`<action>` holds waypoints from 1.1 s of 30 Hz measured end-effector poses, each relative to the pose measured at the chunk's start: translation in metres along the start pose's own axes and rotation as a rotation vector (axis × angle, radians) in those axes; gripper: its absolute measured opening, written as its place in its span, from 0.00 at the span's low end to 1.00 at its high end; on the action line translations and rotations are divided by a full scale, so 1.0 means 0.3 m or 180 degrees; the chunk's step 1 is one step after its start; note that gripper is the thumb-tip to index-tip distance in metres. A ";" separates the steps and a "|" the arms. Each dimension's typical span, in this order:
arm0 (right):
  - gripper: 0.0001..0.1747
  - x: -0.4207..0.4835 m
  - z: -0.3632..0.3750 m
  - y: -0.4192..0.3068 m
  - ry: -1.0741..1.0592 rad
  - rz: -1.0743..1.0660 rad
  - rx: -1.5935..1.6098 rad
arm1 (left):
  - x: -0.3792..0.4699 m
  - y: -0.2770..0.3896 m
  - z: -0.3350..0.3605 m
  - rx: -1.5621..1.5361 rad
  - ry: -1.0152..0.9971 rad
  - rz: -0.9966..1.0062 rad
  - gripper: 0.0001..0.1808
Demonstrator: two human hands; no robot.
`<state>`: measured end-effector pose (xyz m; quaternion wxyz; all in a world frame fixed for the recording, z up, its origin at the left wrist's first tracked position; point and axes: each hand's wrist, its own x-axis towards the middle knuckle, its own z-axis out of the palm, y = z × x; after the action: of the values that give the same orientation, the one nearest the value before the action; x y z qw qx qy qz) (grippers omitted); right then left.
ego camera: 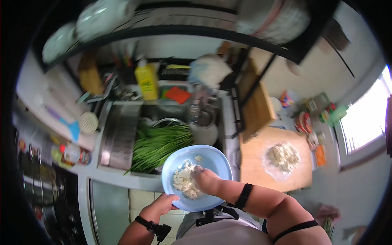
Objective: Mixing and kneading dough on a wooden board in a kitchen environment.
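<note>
A light blue plastic bowl (pixel 216 159) is held in front of my body, at the front edge of the sink. My left hand (pixel 167 202) grips its lower left rim, thumb over the edge. Inside the bowl lies a crumbly, pale floury dough (pixel 183 180). My right hand (pixel 205 180) reaches down into the bowl at the right side of these crumbs; its fingers are blurred and partly hidden, so whether they hold any dough is unclear. On a wooden board (pixel 251 165) to the right rests another heap of crumbly dough (pixel 284 157) with loose flour around it.
Long green leafy vegetables (pixel 162 144) lie in the sink behind the bowl. A yellow detergent bottle (pixel 147 81) and an orange sponge (pixel 177 95) stand behind it. Overhead runs a black rack (pixel 190 30). An upright wooden board (pixel 258 107) stands right of the sink; jars and packets line the windowsill side.
</note>
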<state>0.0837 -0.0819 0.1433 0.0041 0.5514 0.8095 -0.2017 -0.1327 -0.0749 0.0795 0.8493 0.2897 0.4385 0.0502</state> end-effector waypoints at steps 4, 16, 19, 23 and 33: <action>0.17 -0.127 -0.030 0.102 0.0116 0.0464 0.0219 | 0.041 0.110 0.176 0.0408 -0.0155 -0.0054 0.22; 0.21 -0.727 -0.168 0.516 0.0142 0.1491 0.0509 | 0.332 0.131 0.864 0.0744 -0.0441 0.0148 0.23; 0.25 -0.851 -0.202 0.666 0.0572 0.1383 0.0712 | 0.414 0.135 1.029 0.0620 -0.0226 0.0238 0.24; 0.23 -0.979 -0.309 0.851 0.1769 0.0916 0.1212 | 0.515 0.137 1.197 0.0325 -0.0076 0.0661 0.25; 0.35 -0.935 -0.272 1.124 0.2749 0.1427 0.1366 | 0.649 0.161 1.452 0.0912 0.0392 0.0987 0.25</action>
<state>0.5127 -0.2000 0.1740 -0.3994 0.7321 0.5404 -0.1116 0.3315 -0.1639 0.1612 0.7532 0.4678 0.4424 0.1349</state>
